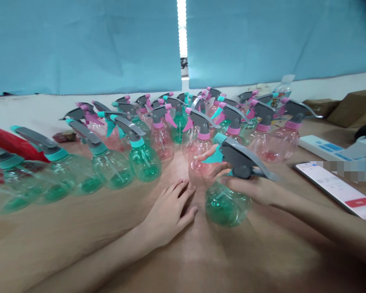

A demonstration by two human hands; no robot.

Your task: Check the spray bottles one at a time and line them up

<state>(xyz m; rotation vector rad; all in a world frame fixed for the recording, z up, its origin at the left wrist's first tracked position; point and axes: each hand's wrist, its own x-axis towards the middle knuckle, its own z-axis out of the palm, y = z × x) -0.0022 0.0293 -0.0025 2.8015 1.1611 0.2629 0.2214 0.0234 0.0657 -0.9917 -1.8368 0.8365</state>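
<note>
My right hand (pixel 250 185) is wrapped round the neck of a green spray bottle (pixel 227 203) with a grey head and teal trigger, which stands on the wooden table (pixel 201 260) in front of me. One finger reaches forward beside the trigger. My left hand (pixel 171 209) lies flat on the table just left of that bottle, fingers stretched out and holding nothing. Behind both hands stand several more spray bottles, green ones (pixel 143 160) on the left and pink ones (pixel 201 152) in the middle and right.
A phone (pixel 338 189) with a lit screen lies at the right. Behind it are a white power strip (pixel 320 146) and cardboard boxes (pixel 354 106). A red bag (pixel 9 142) sits at the far left. Blue curtains (pixel 79 44) hang at the back.
</note>
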